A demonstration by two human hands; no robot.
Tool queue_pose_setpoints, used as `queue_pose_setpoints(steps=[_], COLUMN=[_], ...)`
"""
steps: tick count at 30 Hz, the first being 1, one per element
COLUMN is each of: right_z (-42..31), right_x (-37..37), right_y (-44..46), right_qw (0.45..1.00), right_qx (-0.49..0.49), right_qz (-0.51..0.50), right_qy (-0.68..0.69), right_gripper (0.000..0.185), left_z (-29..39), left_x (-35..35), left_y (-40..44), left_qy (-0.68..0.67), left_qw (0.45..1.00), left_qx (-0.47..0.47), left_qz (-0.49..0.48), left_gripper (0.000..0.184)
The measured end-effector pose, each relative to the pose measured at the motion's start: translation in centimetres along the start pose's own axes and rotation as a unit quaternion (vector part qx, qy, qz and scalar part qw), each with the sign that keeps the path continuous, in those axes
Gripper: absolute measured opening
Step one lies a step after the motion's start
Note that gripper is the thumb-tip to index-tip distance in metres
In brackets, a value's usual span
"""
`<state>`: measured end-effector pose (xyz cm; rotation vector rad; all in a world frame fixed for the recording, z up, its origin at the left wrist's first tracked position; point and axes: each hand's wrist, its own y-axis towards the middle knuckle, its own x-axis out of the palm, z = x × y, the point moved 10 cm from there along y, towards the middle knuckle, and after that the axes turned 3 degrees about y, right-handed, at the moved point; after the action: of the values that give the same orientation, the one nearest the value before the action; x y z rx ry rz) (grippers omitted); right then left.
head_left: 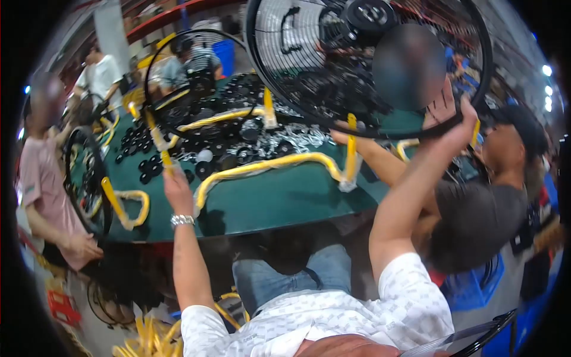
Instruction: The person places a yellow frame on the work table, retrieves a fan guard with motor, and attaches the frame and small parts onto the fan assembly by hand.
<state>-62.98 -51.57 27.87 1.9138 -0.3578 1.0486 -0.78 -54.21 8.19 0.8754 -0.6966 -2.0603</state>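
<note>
My left hand (176, 183), a metal bracelet at its wrist, is closed around the lower part of a yellow upright on a yellow tubular stand (267, 165) wrapped in clear plastic. My right hand (455, 126) grips the rim of a large round black fan (370, 16), raised above the table and tilted. Its lower edge is near the stand's right upright (351, 146). A co-worker's hand (340, 134) reaches in beside that upright from the right; whether it touches the stand is unclear. Part of the guard is blurred over.
The green table (279, 205) carries black round parts (151, 168), shiny metal pieces (309, 137) and another black ring (147, 83). Close on my right is a co-worker in dark clothes (482, 220); another in pink (47, 178) stands left. Yellow tubes (148, 339) are piled on the floor.
</note>
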Motion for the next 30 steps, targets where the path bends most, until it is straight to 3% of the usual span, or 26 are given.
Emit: queue_pose_setpoints(steps=[1,2,3,8,10,11,12,14,16,17,18,20,22,23,26,30], right_z=[0.2,0.2,1.1,2.6,3.2,3.3,3.6,3.8,4.3,4.9,5.4,5.8,5.3,5.0,5.8,7.5], right_x=[0.3,0.2,-0.7,-1.3,-1.1,-1.1,-0.9,-0.8,0.6,0.9,1.0,1.5,2.3,2.2,2.1,1.8], right_y=[-1.2,-2.1,-1.9,-5.9,-7.2,-7.8,-8.4,-9.7,-12.2,-13.4,-14.6,-16.9,-17.7,-17.4,-15.9,-15.9], right_qw=[1.0,1.0,0.994,0.986,0.976,0.967,0.957,0.954,0.931,0.935,0.94,0.976,0.969,0.97,0.964,0.941], right_qx=[-0.001,-0.008,0.036,0.036,0.05,0.058,0.069,0.082,0.097,0.091,0.084,0.055,0.035,0.056,0.131,0.251], right_qz=[-0.003,-0.005,-0.046,-0.016,-0.059,-0.093,-0.128,-0.131,-0.185,-0.189,-0.192,-0.16,-0.244,-0.234,-0.23,-0.224], right_qy=[0.015,0.028,0.092,0.163,0.205,0.229,0.251,0.257,0.3,0.285,0.268,0.138,-0.002,-0.036,-0.014,0.025], right_gripper=[0.046,0.046,0.048,0.036,0.04,0.043,0.047,0.053,0.061,0.064,0.066,0.079,0.092,0.099,0.093,0.096], left_z=[-0.4,-2.8,-1.9,-5.7,-0.2,2.6,6.5,14.6,18.3,18.2,20.7,19.2,16.3,14.9,11.9,9.0], left_x=[-0.5,0.2,-0.6,-0.1,-3.6,-4.2,-4.1,-2.3,0.5,2.7,2.5,1.0,-0.5,-1.4,-5.3,-11.1], left_y=[-1.7,-3.4,-5.1,-10.3,-10.3,-9.8,-9.4,-8.6,-8.8,-9.4,-9.2,-9.3,-9.5,-9.5,-10.1,-8.7], left_qy=[-0.004,-0.009,-0.008,0.033,0.163,0.038,-0.135,-0.455,-0.639,-0.661,-0.728,-0.671,-0.616,-0.585,-0.486,-0.386], left_qw=[0.999,0.999,1.0,0.99,0.985,0.998,0.99,0.882,0.742,0.691,0.636,0.718,0.768,0.79,0.847,0.906], left_qx=[0.03,-0.026,0.002,-0.094,0.002,-0.034,-0.043,-0.015,-0.07,-0.173,-0.172,-0.162,-0.175,-0.181,-0.206,-0.162], left_qz=[0.03,-0.02,-0.005,-0.1,0.058,0.028,0.002,-0.12,-0.188,-0.236,-0.188,-0.086,-0.006,0.012,0.064,0.065], left_gripper=[0.031,0.031,0.03,0.035,0.05,0.062,0.063,0.078,0.093,0.09,0.074,0.057,0.049,0.048,0.047,0.051])
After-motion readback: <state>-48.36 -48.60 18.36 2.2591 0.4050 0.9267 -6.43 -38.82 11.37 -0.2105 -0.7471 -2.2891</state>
